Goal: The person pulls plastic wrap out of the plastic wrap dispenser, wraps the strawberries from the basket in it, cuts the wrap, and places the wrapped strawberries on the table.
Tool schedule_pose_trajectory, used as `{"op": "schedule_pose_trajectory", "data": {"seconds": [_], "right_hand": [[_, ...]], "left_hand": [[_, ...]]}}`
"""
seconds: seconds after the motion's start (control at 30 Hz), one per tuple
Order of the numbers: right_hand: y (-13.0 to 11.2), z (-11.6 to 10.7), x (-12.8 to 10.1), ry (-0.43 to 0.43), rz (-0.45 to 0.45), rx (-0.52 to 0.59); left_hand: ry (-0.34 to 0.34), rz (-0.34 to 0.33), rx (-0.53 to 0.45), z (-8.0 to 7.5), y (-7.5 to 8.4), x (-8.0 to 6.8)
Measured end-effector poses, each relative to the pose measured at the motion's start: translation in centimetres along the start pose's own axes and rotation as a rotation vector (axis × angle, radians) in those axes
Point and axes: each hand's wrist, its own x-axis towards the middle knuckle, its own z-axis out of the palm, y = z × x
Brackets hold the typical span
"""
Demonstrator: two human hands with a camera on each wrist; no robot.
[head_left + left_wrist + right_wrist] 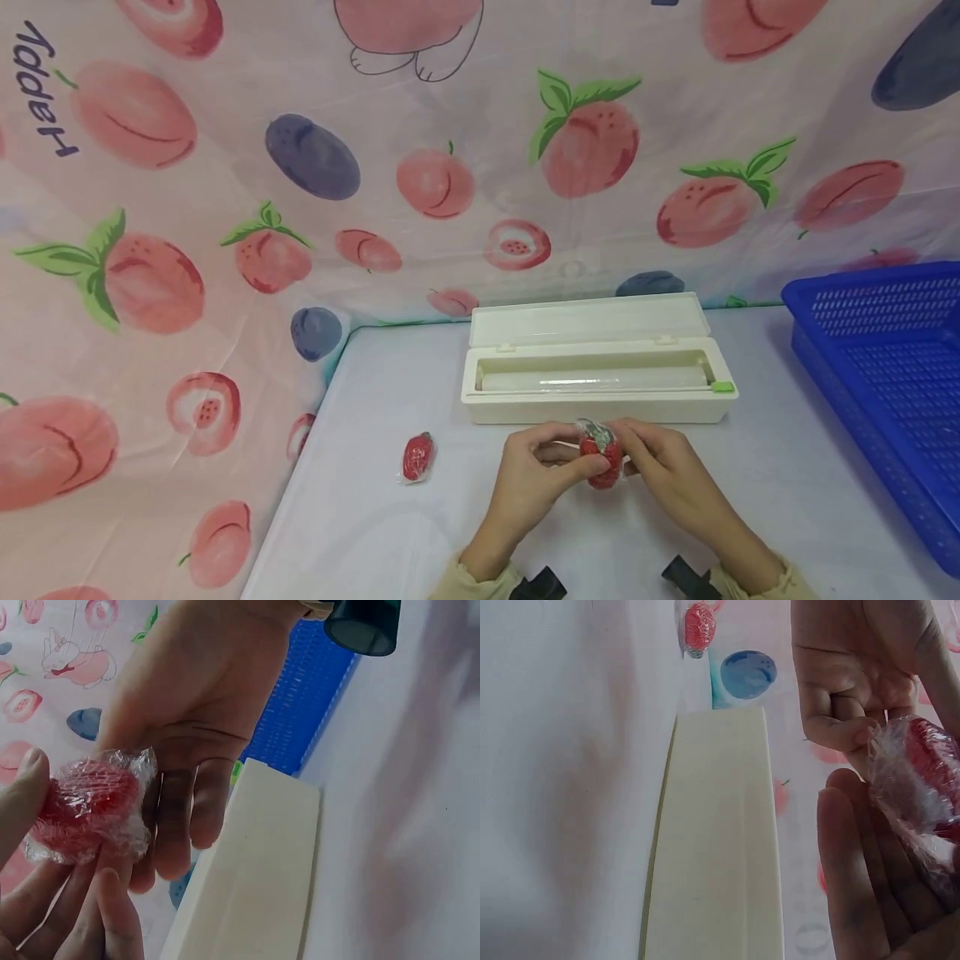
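A red strawberry wrapped in cling film [602, 457] is held just above the table between both hands. My left hand [546, 467] pinches its left side with thumb and fingers. My right hand [660, 465] holds its right side, fingers lying along the film. In the left wrist view the wrapped strawberry [86, 806] sits against the right hand's fingers [176, 825]. The right wrist view shows crinkled film over the strawberry [922, 776], with the left hand [851, 675] behind it. A second wrapped strawberry [417, 457] lies on the table to the left.
A cream cling film dispenser box [596, 404] stands open just beyond the hands, its roll visible inside. A blue plastic basket [885, 367] sits at the right edge. A fruit-print cloth [225, 208] hangs behind and to the left of the white table [360, 517].
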Motion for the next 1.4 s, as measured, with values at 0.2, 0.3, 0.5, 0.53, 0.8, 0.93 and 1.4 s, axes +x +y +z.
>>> {"op": "schedule_pose_trajectory", "data": {"seconds": [0.2, 0.3, 0.5, 0.53, 0.8, 0.93, 1.4], "right_hand": [[-0.1, -0.2, -0.3, -0.098, 0.001, 0.05], [0.0, -0.1, -0.4, -0.12, -0.047, 0.04], [0.2, 0.0, -0.3, -0.056, -0.117, -0.016], [0.2, 0.0, -0.2, -0.052, -0.12, -0.02], [0.2, -0.2, -0.4, 0.033, -0.184, -0.039], [0.2, -0.1, -0.5, 0.093, -0.209, -0.054], [-0.1, 0.0, -0.5, 0.176, -0.291, -0.047]], "left_hand": [[0.049, 0.013, 0.001, 0.1, -0.3, 0.0], [0.062, 0.012, -0.026, 0.0, -0.6, 0.1], [0.103, 0.051, 0.012, -0.2, -1.0, 0.4], [0.105, 0.058, 0.02, -0.2, -1.1, 0.4], [0.047, 0.021, -0.054, -0.1, -1.4, 0.4], [0.081, 0.032, -0.046, 0.0, -1.3, 0.5], [0.06, 0.024, -0.19, -0.3, -1.2, 0.5]]}}
